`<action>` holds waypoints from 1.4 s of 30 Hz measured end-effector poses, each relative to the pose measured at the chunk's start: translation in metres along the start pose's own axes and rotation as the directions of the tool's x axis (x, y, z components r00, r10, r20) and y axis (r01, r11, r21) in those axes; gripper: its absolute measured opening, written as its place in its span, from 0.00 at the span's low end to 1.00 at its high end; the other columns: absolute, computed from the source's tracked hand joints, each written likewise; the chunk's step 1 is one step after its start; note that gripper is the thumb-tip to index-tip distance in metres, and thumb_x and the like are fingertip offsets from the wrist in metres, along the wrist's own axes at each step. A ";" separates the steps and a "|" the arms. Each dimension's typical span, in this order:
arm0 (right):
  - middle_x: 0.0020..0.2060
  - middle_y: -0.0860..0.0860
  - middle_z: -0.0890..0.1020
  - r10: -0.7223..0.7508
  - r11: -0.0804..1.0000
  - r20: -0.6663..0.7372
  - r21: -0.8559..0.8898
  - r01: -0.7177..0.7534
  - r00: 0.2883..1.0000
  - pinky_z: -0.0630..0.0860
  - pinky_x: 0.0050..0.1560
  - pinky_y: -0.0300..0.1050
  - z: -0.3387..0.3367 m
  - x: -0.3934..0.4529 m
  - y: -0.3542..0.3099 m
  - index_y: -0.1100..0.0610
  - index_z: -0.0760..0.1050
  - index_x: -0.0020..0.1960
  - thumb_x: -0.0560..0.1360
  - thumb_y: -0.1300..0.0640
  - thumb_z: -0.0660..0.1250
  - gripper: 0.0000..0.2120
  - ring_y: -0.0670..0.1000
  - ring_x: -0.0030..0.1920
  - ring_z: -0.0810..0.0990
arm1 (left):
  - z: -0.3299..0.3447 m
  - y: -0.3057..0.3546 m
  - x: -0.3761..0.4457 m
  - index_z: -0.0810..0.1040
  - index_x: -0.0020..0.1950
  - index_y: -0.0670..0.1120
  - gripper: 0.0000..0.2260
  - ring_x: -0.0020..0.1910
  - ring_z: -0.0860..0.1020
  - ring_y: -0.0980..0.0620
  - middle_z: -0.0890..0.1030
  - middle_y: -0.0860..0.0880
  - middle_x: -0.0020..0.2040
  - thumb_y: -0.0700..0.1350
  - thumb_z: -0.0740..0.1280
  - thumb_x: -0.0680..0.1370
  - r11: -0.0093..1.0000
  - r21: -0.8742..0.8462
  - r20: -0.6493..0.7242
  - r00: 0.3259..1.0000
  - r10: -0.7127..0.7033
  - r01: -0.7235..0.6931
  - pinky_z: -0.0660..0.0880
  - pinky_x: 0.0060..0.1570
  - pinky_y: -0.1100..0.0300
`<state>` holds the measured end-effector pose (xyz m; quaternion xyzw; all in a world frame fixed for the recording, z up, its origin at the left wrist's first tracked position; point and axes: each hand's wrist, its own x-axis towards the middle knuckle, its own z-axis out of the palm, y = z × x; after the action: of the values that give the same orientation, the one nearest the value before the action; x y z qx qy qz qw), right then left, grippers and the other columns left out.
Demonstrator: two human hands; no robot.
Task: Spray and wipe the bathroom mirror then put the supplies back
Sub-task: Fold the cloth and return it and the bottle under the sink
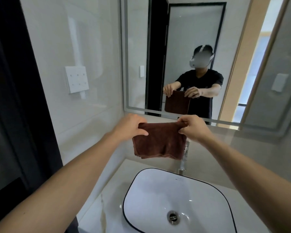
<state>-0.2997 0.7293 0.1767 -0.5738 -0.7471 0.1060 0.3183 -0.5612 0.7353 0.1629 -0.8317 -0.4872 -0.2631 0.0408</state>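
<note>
arms reach forward from the lower corners, both stretched out over the sink [180, 204] toward the mirror [188, 47]. left hand [127, 127] is raised at about the level of the mirror's lower edge, knuckles up, its grip closed on the top left corner of the brown cloth [160, 142], thumb pressed on the near face of the fabric and the fingers curled over the top edge. right hand [192, 126] sits at the same height, just apart from the left, its grip also closed on the cloth, pinching the top right corner between thumb and curled fingers.

cloth hangs between the two grips, its upper edge pulled fairly taut from one hand to the other, the rest dropping below the hands as a folded rectangle (layered edges show along the bottom). it is held in the air in front of the mirror's lower frame, not touching the glass, and above the back of the desk [111, 182] that carries the white basin. faucet [183, 158] stands just behind the cloth's lower right corner, partly hidden by it.

mirror shows the person in a dark shirt holding the same cloth out by its top corners. white wall socket [76, 79] sits on the tiled wall to the left.
</note>
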 end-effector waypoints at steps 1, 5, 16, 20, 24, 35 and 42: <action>0.40 0.50 0.84 -0.010 1.000 0.002 0.014 0.010 1.000 0.75 0.42 0.44 -0.004 -0.001 0.001 0.49 0.81 0.41 0.68 0.66 0.71 0.12 0.51 0.44 0.81 | -0.003 0.004 -0.002 0.84 0.48 0.43 0.13 0.42 0.79 0.47 0.83 0.46 0.40 0.51 0.77 0.72 1.000 -0.005 0.000 1.000 -0.008 0.008 0.74 0.43 0.52; 0.37 0.48 0.82 -0.072 0.995 -0.005 0.064 0.072 0.997 0.69 0.37 0.39 -0.014 -0.007 0.007 0.47 0.79 0.40 0.68 0.67 0.71 0.14 0.50 0.42 0.80 | -0.011 0.023 -0.012 0.84 0.48 0.42 0.08 0.43 0.80 0.46 0.83 0.47 0.41 0.46 0.76 0.74 0.999 0.034 -0.005 1.000 -0.021 0.021 0.74 0.44 0.54; 0.39 0.50 0.84 -0.288 0.937 0.048 0.222 0.271 0.956 0.71 0.42 0.42 -0.006 -0.033 0.017 0.51 0.81 0.42 0.68 0.65 0.71 0.10 0.50 0.44 0.80 | -0.012 0.103 -0.095 0.69 0.67 0.58 0.23 0.48 0.82 0.45 0.76 0.53 0.59 0.43 0.73 0.76 0.917 0.329 -0.293 0.948 -0.126 0.224 0.80 0.39 0.49; 0.38 0.49 0.84 -0.383 0.892 0.121 0.305 0.333 0.916 0.76 0.44 0.45 0.008 -0.048 0.001 0.47 0.76 0.42 0.67 0.65 0.70 0.13 0.53 0.43 0.81 | -0.025 0.129 -0.141 0.71 0.63 0.55 0.20 0.31 0.77 0.47 0.70 0.52 0.66 0.39 0.71 0.77 0.864 0.445 -0.252 0.959 -0.132 0.236 0.72 0.27 0.57; 0.38 0.52 0.81 -0.475 0.797 0.126 0.481 0.365 0.871 0.74 0.38 0.44 0.015 -0.061 -0.020 0.46 0.69 0.44 0.69 0.69 0.66 0.18 0.49 0.35 0.76 | -0.048 0.148 -0.173 0.70 0.57 0.55 0.14 0.31 0.75 0.49 0.71 0.54 0.66 0.40 0.68 0.79 0.810 0.524 -0.231 0.959 -0.162 0.263 0.74 0.27 0.54; 0.44 0.50 0.80 -0.778 0.571 0.011 0.430 0.700 0.628 0.71 0.46 0.46 0.042 -0.106 -0.071 0.55 0.78 0.45 0.69 0.74 0.64 0.15 0.48 0.41 0.73 | -0.085 0.167 -0.247 0.83 0.49 0.53 0.08 0.41 0.81 0.49 0.81 0.56 0.53 0.39 0.71 0.77 0.687 0.572 -0.380 0.887 -0.260 0.447 0.68 0.35 0.61; 0.54 0.48 0.83 -0.816 0.550 0.038 0.359 0.754 0.577 0.78 0.52 0.53 0.085 -0.143 -0.101 0.49 0.84 0.51 0.71 0.70 0.69 0.18 0.57 0.51 0.81 | -0.082 0.156 -0.303 0.87 0.48 0.46 0.10 0.49 0.81 0.43 0.84 0.48 0.51 0.33 0.71 0.74 0.668 0.543 -0.413 0.854 -0.315 0.509 0.77 0.42 0.52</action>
<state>-0.4106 0.5824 0.1130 -0.1072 -0.9267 0.1222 0.3389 -0.5815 0.3885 0.1183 -0.5872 -0.7122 -0.2018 0.3274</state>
